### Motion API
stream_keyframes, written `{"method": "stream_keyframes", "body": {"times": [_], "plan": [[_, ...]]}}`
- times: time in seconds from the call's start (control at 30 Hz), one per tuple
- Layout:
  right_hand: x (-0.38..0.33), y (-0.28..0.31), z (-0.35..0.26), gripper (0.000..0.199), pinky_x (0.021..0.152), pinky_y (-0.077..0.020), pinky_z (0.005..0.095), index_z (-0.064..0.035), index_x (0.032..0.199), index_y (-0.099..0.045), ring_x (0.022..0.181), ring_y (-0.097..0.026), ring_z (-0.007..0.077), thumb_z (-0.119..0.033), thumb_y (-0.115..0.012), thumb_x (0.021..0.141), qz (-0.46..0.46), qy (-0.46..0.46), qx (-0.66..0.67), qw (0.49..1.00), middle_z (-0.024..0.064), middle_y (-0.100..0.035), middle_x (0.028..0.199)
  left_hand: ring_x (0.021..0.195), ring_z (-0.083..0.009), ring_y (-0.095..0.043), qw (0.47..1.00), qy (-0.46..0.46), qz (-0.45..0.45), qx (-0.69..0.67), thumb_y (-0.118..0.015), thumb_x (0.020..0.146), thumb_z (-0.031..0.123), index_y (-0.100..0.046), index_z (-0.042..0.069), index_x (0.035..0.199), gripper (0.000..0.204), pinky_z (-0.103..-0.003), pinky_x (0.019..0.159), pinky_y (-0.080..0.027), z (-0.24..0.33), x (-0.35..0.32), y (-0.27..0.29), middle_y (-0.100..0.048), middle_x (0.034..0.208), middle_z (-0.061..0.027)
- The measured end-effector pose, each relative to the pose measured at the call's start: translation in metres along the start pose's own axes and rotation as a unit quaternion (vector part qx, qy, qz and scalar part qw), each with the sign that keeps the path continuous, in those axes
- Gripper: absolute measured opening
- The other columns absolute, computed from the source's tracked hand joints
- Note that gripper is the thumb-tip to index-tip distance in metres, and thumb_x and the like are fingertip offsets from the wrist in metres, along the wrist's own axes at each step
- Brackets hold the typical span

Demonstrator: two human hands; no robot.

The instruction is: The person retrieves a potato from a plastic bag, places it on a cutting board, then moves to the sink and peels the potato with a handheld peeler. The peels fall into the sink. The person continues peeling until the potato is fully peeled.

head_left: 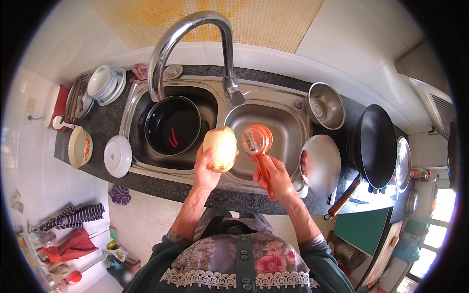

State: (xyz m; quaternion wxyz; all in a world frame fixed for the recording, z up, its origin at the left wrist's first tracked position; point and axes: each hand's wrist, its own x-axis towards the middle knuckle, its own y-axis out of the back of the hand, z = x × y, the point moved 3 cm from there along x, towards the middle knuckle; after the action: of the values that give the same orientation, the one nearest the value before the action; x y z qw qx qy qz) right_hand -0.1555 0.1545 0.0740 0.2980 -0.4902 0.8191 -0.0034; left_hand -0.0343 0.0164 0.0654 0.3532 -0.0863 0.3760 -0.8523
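Observation:
My left hand (pixel 207 168) is closed around a large pale vegetable (pixel 222 149), potato-like, with brownish patches at its ends. It is held up near the divider between the two sink basins. In my right hand (pixel 277 178) is an orange peeler (pixel 264 168), gripped by its handle. Its rounded orange head carries a metal blade and points away from me over the right basin (pixel 288 122). Peeler and vegetable are a little apart. A black pot (pixel 163 119) stands in the left basin, with thin red strips, like chillies, inside.
A curved chrome faucet (pixel 193 19) arches over the sink. To its right are a steel bowl (pixel 326 105), a shallow pale dish (pixel 325 168) and a black wok (pixel 376 146) with its handle toward me. At left stand a white plate (pixel 117 156), a yellowish bowl (pixel 79 147) and stacked bowls (pixel 100 85).

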Motion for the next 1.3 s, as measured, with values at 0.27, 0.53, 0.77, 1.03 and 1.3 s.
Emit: {"method": "stream_keyframes", "body": {"times": [0.27,0.53,0.77,1.03,1.3], "plan": [[-0.012,-0.012,-0.032,0.029,0.043,-0.0335,0.0182,-0.0016,0.104,-0.054,0.051,-0.039,0.0034,-0.028,-0.045,0.095,0.014,0.177,-0.197,0.964,-0.0016,-0.048,0.063,0.108,-0.0207,-0.052,0.97,0.121,0.097,-0.188,-0.045,0.087,0.052,-0.047,0.011,0.123,0.054,-0.043,0.092,-0.042,-0.02,-0.003,-0.008,-0.054,0.118,-0.0041],[-0.018,-0.022,-0.029,0.019,0.061,-0.0488,0.0356,-0.0011,0.101,-0.056,0.073,-0.061,0.0349,-0.011,-0.059,0.085,0.038,0.338,-0.458,0.821,0.0178,-0.06,0.084,0.093,-0.0192,-0.06,0.965,0.155,0.08,-0.194,-0.047,0.085,0.054,-0.053,0.008,0.116,0.056,-0.034,0.074,-0.051,-0.028,-0.005,-0.011,-0.061,0.103,-0.0067],[0.019,0.029,-0.005,0.026,0.048,-0.0439,0.0262,-0.0022,0.107,-0.057,0.054,-0.053,0.012,-0.023,-0.051,0.092,0.127,0.213,-0.252,0.935,0.0042,-0.056,0.064,0.095,-0.0292,-0.06,0.968,0.179,0.022,-0.175,-0.046,0.085,0.053,-0.047,0.003,0.124,0.064,-0.039,0.076,-0.052,-0.019,-0.011,-0.02,-0.058,0.109,-0.0202],[-0.007,-0.002,-0.023,0.046,0.034,-0.0321,0.0174,-0.0003,0.114,-0.049,0.041,-0.041,0.0051,-0.038,-0.027,0.099,-0.019,0.061,-0.022,0.998,0.0064,-0.057,0.066,0.104,-0.0289,-0.056,0.964,0.164,-0.001,-0.211,-0.046,0.084,0.054,-0.045,0.003,0.125,0.066,-0.04,0.088,-0.047,-0.013,-0.012,-0.019,-0.054,0.116,-0.0204],[-0.003,-0.004,-0.02,0.046,0.036,-0.0346,0.0187,-0.0009,0.112,-0.051,0.043,-0.044,0.0066,-0.037,-0.025,0.099,-0.01,0.048,0.031,0.998,0.0067,-0.058,0.068,0.115,-0.0347,-0.049,0.994,0.044,-0.083,-0.05,-0.052,0.079,0.052,-0.036,-0.002,0.13,0.077,-0.043,0.094,-0.043,0.021,-0.017,-0.031,-0.043,0.128,-0.0265]]}}
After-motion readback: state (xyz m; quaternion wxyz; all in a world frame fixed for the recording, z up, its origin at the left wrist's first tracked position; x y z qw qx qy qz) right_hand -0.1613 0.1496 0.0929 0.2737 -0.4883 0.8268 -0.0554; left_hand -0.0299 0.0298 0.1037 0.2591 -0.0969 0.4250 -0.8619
